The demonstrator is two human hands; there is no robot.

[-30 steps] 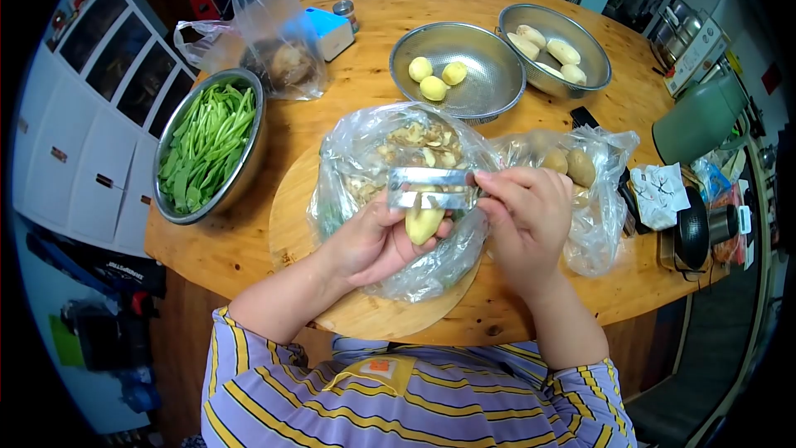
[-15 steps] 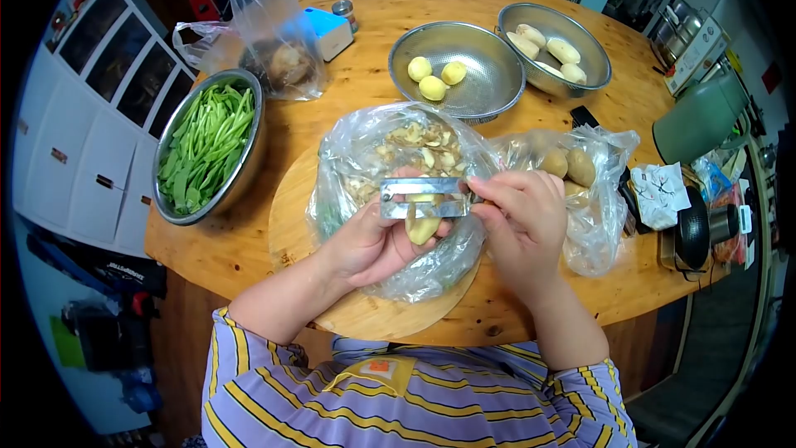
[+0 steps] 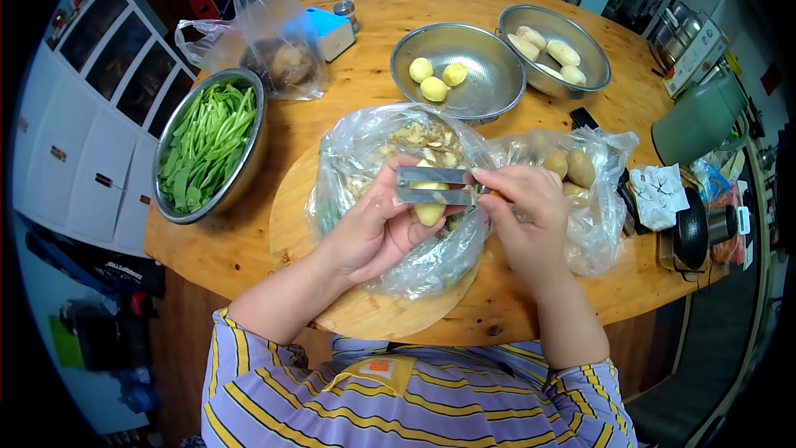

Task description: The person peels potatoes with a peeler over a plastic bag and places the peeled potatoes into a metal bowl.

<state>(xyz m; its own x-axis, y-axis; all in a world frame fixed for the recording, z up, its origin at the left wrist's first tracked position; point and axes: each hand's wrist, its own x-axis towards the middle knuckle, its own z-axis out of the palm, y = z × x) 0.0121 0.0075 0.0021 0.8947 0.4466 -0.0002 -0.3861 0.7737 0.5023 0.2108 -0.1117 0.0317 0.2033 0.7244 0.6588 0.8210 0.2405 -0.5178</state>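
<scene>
My left hand (image 3: 378, 231) is closed around a peeled yellow potato (image 3: 429, 214), partly hidden behind a metal peeler (image 3: 434, 176). The peeler's handle end is pinched in my right hand (image 3: 521, 206), and its wide blade frame lies across the potato. Below both hands a clear plastic bag (image 3: 352, 149) lies open, with potato peelings (image 3: 427, 139) heaped inside. Under that bag is a round wooden board (image 3: 298, 261). To the right, another clear bag (image 3: 599, 236) holds several unpeeled potatoes (image 3: 579, 168).
Behind the bags, one metal colander (image 3: 489, 104) holds three peeled potatoes, and another bowl (image 3: 604, 83) holds several pale peeled pieces. A bowl of leafy greens (image 3: 207, 149) stands left. A plastic bag (image 3: 286, 58), blue box (image 3: 330, 31) and green pitcher (image 3: 696, 120) stand on the wooden table (image 3: 365, 4).
The peeler has shifted slightly right and up over the potato, its frame now turned darker to the camera. The strip of peel hanging from the blade no longer shows.
</scene>
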